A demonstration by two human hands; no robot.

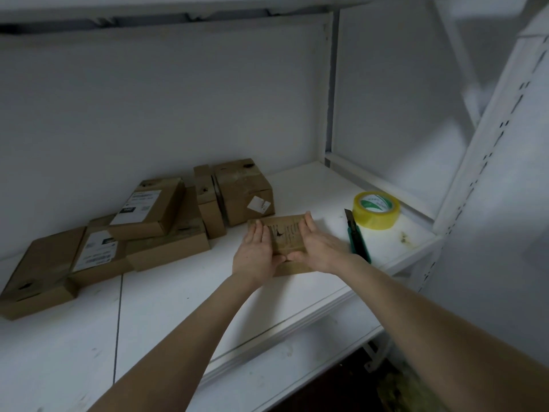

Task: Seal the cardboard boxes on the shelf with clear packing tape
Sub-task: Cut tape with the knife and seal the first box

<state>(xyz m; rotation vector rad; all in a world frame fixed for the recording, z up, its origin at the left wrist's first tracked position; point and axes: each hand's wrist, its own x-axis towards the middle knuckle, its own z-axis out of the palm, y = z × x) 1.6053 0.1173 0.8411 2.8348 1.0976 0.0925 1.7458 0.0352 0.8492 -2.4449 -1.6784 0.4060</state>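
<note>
Left hand (pixel 257 251): grip spread, fingers straight and laid flat on the left part of the top of a small cardboard box (pixel 287 237); thumb at the box's near edge.
Right hand (pixel 317 245): grip likewise spread, fingers straight on the right part of the same top, fingertips reaching the far right corner; the two thumbs meet, or nearly meet, at the near edge.
Small cardboard box: lies flat on the shelf (pixel 178 307), centre of frame, dark print on its top showing between the hands.
Roll of clear packing tape (pixel 375 210): lies flat, right of centre, yellowish with a green-printed core.
Utility knife (pixel 358 239): green, between the box and the roll, blade end pointing away.
Heap of cardboard boxes (pixel 169 248): left of centre, some labelled, against the white wall (pixel 178 114).
Shelf: white, smudged; slotted upright (pixel 487 162) at right.
Forearms: bare, rising from the lower edge and converging on the box.
</note>
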